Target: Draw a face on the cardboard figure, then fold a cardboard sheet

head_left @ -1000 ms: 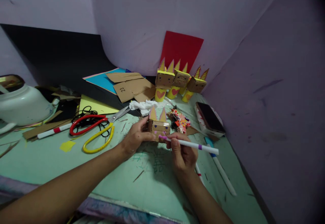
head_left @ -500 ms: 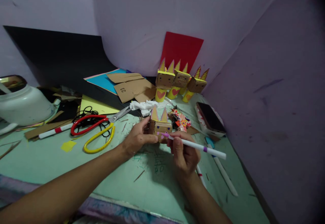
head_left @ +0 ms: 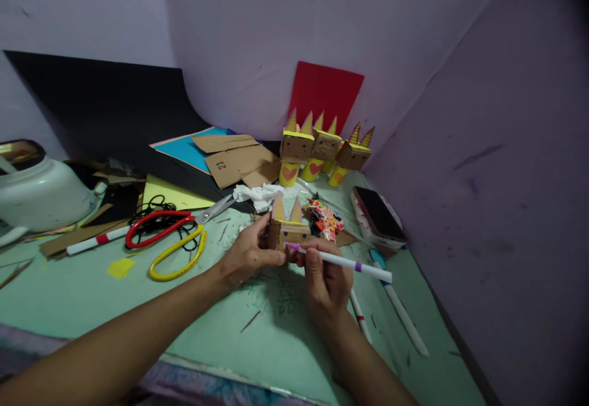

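Observation:
My left hand (head_left: 251,252) grips a small cardboard box head (head_left: 294,234) by its left side, thumb along the lower front edge. Two pointed yellow ears with pink-purple edges rise from its top, and two dark eyes are drawn on the front. In my right hand (head_left: 326,277) is a white marker (head_left: 345,260) with a purple band, held like a pen. Its purple tip meets the lower front of the box; the fingers partly hide that corner. Just behind the box lies a colourful patterned scrap (head_left: 326,221).
Scissors (head_left: 202,228) with red and yellow handles lie left, near a red-banded marker (head_left: 99,240) and black cord. Several finished cardboard figures (head_left: 297,146) stand at the back. A phone (head_left: 378,213) rests on a box at right, beyond a craft knife (head_left: 405,317). A white jug (head_left: 41,191) stands far left.
The marker's back end has swung left and its tip has shifted slightly left along the box front. My left hand keeps its hold on the box.

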`<state>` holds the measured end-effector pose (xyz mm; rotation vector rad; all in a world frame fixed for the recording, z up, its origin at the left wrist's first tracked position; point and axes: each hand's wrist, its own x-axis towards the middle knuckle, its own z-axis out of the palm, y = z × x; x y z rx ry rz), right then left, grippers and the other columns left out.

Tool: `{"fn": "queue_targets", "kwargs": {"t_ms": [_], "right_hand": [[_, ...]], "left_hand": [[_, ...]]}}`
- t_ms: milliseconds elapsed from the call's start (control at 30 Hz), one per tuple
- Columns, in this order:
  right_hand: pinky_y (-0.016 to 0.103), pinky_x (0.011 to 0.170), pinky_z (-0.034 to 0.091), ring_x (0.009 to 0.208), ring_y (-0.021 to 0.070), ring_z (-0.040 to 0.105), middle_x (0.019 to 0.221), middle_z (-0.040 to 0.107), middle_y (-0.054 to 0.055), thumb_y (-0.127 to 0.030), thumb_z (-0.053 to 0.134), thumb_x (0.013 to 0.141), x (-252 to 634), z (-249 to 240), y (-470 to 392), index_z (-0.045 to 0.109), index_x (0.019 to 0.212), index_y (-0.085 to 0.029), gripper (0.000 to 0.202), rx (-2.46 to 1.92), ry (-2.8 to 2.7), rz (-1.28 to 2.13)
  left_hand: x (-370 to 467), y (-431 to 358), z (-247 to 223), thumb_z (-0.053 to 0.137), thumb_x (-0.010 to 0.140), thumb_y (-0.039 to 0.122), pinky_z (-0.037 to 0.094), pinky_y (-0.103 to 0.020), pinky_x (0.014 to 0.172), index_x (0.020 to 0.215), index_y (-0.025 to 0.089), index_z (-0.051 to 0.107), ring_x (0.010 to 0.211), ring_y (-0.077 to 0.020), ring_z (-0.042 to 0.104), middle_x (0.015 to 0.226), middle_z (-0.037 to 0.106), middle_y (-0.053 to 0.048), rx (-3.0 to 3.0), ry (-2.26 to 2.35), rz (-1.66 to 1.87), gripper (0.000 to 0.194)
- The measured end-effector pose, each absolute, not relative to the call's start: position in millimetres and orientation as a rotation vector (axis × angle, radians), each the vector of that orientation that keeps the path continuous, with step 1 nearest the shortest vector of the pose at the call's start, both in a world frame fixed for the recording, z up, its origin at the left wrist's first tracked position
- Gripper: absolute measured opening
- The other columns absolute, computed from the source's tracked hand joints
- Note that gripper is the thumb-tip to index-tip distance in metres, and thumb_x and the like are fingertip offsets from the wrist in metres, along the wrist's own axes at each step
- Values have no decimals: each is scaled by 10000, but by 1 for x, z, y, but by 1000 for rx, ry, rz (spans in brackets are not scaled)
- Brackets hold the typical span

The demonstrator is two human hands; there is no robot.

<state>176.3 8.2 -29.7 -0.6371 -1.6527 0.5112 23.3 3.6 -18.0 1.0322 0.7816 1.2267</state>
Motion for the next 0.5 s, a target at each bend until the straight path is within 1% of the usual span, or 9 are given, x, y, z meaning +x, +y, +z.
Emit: {"fn": "queue_targets", "kwargs": {"t_ms": [133, 267, 367, 500], "right_hand": [[263, 561, 485, 660, 156, 630, 746, 652, 27, -159, 493, 908, 175, -29, 8, 628, 899, -200, 142, -632, -1644, 542], [264, 557, 487, 668, 159, 640, 749, 657, 31, -181, 490, 919, 176, -31, 7, 631, 913, -197, 142, -622, -1664, 560], [264, 552, 485, 634, 151, 627, 731, 646, 21, -198, 488, 925, 177, -32, 8, 616, 920, -197, 128, -629, -1654, 559], [271, 540, 481, 596, 144, 607, 713, 632, 21, -197, 468, 933, 177, -33, 9, 604, 925, -194, 137, -638, -1639, 557]], "left_hand": [[23, 3, -18, 724, 567, 116, 455, -415, 931, 1209, 161, 521, 1060, -304, 607, 1153, 664, -102, 1045, 788, 1238, 675], [24, 3, -16, 726, 562, 113, 456, -414, 929, 1218, 160, 512, 1054, -301, 608, 1139, 670, -96, 1042, 787, 1237, 692], [24, 2, -15, 727, 566, 118, 453, -415, 936, 1227, 167, 505, 1060, -299, 606, 1141, 670, -91, 1037, 789, 1231, 699], [24, 2, -14, 726, 567, 127, 464, -400, 904, 1181, 162, 532, 1018, -292, 621, 1136, 671, -95, 1039, 819, 1224, 645]]}}
